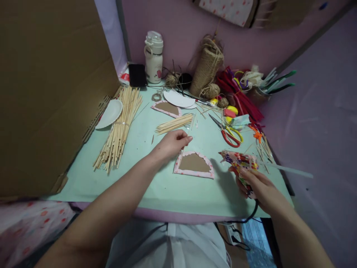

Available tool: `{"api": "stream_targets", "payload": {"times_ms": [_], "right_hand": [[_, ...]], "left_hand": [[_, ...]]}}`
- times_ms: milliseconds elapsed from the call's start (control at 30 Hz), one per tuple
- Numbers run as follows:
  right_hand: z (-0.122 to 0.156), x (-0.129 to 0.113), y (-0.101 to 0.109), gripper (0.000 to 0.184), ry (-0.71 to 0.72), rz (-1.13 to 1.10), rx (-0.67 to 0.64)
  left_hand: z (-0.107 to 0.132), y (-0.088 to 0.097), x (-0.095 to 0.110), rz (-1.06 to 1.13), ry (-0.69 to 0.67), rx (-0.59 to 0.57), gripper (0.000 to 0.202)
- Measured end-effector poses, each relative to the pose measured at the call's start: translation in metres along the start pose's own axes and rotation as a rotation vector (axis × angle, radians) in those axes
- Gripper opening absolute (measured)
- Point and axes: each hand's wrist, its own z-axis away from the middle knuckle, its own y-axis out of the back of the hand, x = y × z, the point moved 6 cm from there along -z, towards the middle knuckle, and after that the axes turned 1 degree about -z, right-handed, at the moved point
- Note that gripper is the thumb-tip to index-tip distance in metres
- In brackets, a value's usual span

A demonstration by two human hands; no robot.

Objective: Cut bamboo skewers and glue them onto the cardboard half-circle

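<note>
Works at a pale green table [83,188]. Shows at far left a brown cardboard panel [52,93], standing upright. Has next a white half-plate [111,113], overlapping a tied bundle of wooden sticks [119,128] that lies lengthwise. Shows behind these a black object [137,75], just beside a white lidded bottle [155,63]. Has farther right a rear cardboard semicircle [167,108] with pink-and-white edging, partly under white card pieces [178,98]. Shows nearer a small stack of thin sticks [173,124].

Reaches the left hand [177,142] in just before this stack, fingers drawn together, pinching a thin pale stick [182,150], largely hidden by the hand. Has just below the front cardboard semicircle [195,163], edged likewise, flat on the table, straight side nearest the body. Shows behind a tall cone of twine [208,63], and farther right open scissors [232,139] with red and yellow handles.

Grips a brightly patterned glue gun [242,160] in the right hand [252,182], fingers wrapped around its handle, nozzle pointing left, apart from the front semicircle. Shows a translucent glue stick [297,171] jutting out rightward from its back.
</note>
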Motion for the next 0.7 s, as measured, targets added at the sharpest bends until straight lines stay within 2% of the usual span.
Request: {"api": "stream_targets", "payload": {"times_ms": [133,233,400,533,700], "right_hand": [[0.015,0.029,0.012,0.053,-0.013,-0.122,0.105],[0.021,0.040,0.018,0.053,-0.010,-0.139,0.144],[0.022,0.057,0.020,0.053,-0.006,-0.115,0.161],[0.018,0.070,0.020,0.049,0.016,-0.112,0.174],[0.015,0.075,0.015,0.053,-0.013,-0.126,0.154]], "left_hand": [[-0.014,-0.005,0.025,0.049,0.040,-0.023,0.024],[-0.031,-0.014,0.034,-0.115,0.021,-0.037,0.028],[-0.053,-0.025,0.022,-0.484,-0.038,0.011,0.029],[-0.060,-0.031,0.009,-0.552,-0.005,-0.012,0.032],[-0.063,-0.035,0.007,-0.637,0.004,-0.007,0.033]]}}
